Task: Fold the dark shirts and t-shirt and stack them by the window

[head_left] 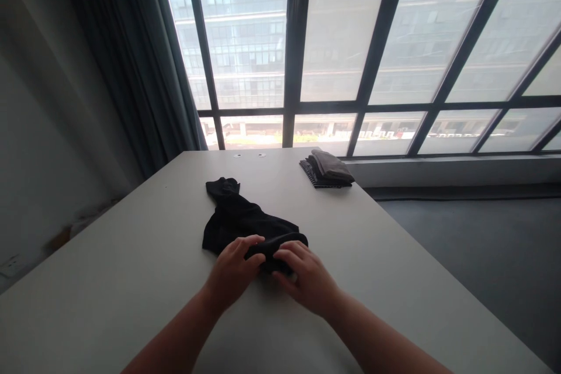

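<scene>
A black cloth garment (245,219) lies crumpled on the white table (144,269), one narrow part stretching away to the far left. Its exact kind cannot be made out. At the near edge, my left hand (236,269) has thumb and fingers curled round a bunched fold of the cloth. Close beside it on the right, my right hand (304,274) grips the same near edge, fingers over the top and thumb underneath. A small pale spot shows by the right fingers. The cloth under both hands is partly hidden.
A small stack of folded clothes (331,169), grey on top and patterned dark below, sits near the table's far right edge. Beyond the table stand large framed windows (342,35), with a dark curtain (131,58) at left. Grey floor (482,245) lies to the right.
</scene>
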`<state>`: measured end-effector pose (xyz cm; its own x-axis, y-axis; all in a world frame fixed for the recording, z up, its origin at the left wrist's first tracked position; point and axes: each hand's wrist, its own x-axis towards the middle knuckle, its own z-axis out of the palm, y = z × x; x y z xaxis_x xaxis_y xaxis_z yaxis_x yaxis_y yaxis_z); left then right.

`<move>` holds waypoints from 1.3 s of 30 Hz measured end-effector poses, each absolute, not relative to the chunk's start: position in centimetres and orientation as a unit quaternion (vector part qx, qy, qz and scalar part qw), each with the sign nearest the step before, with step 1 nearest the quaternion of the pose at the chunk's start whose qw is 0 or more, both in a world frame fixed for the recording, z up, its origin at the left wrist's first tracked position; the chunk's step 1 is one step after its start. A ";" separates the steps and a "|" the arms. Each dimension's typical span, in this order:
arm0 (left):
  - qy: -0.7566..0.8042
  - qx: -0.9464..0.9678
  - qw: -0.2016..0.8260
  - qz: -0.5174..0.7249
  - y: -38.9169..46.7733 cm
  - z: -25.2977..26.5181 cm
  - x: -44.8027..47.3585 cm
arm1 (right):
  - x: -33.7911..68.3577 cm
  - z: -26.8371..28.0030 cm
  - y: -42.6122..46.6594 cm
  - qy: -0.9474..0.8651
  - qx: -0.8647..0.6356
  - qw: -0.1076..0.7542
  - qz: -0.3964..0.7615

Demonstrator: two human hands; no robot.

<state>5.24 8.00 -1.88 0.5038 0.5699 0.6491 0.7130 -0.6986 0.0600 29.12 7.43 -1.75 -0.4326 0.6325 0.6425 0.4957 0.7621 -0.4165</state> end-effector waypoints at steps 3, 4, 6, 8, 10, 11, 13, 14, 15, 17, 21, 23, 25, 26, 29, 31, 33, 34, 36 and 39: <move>-0.355 -0.845 0.098 -0.388 7.0 -1.7 5.6 | 28.3 -2.2 7.0 -0.859 -0.342 0.368 0.096; -0.346 -0.841 0.099 -0.404 6.7 -1.7 5.7 | 28.0 -2.4 7.0 -0.856 -0.352 0.368 0.094; -0.324 -0.834 0.099 -0.435 6.3 -1.8 6.1 | 27.7 -3.0 7.2 -0.849 -0.357 0.379 0.090; -0.307 -0.831 0.081 -0.456 6.2 -1.8 6.3 | 27.5 -3.3 7.3 -0.844 -0.351 0.395 0.084; -0.300 -0.836 0.049 -0.457 6.3 -1.6 6.3 | 27.5 -3.4 7.2 -0.841 -0.340 0.415 0.079; -0.298 -0.843 0.034 -0.446 6.3 -1.4 6.2 | 27.6 -3.3 7.2 -0.838 -0.334 0.423 0.079; -0.295 -0.861 0.023 -0.414 6.5 -0.9 5.9 | 28.1 -2.9 7.2 -0.832 -0.324 0.442 0.087; -0.292 -0.869 0.028 -0.398 6.6 -0.6 5.6 | 28.3 -2.7 7.2 -0.829 -0.319 0.450 0.091; -0.288 -0.875 0.040 -0.388 6.6 -0.2 5.5 | 28.6 -2.4 7.3 -0.827 -0.312 0.458 0.095; -0.275 -0.877 0.081 -0.386 6.6 0.4 5.2 | 29.1 -1.9 7.3 -0.827 -0.292 0.470 0.095; -0.259 -0.856 0.148 -0.422 6.1 1.0 5.0 | 29.3 -1.2 6.9 -0.849 -0.239 0.467 0.070; -0.275 -0.834 0.153 -0.454 5.7 0.9 5.0 | 29.1 -1.0 6.4 -0.857 -0.224 0.460 0.053; -0.303 -0.812 0.146 -0.476 5.5 0.8 5.1 | 28.9 -0.8 5.9 -0.864 -0.217 0.453 0.038; -0.318 -0.805 0.142 -0.480 5.4 0.7 5.1 | 28.8 -0.7 5.7 -0.867 -0.214 0.449 0.031; -0.353 -0.798 0.128 -0.471 5.5 0.7 5.2 | 28.8 -0.5 5.3 -0.878 -0.208 0.430 0.031; -0.369 -0.793 0.108 -0.473 5.6 0.9 5.2 | 28.9 -0.3 5.3 -0.882 -0.208 0.420 0.053; -0.358 -0.806 0.045 -0.470 5.6 1.0 4.9 | 29.1 -0.1 5.4 -0.881 -0.207 0.417 0.086; -0.345 -0.815 -0.007 -0.465 5.6 0.9 4.8 | 29.2 0.0 5.5 -0.879 -0.208 0.418 0.100; -0.315 -0.824 -0.123 -0.454 5.6 0.7 4.5 | 29.4 0.1 5.7 -0.876 -0.210 0.420 0.108; -0.322 -0.827 -0.187 -0.421 5.9 0.0 4.4 | 29.3 -0.2 5.9 -0.879 -0.216 0.417 0.083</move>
<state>4.43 5.92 -0.03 0.4373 0.6906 0.5761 0.3747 -0.7222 0.5814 29.26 5.88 -0.15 -0.5582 0.4497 0.6972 0.3107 0.8925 -0.3269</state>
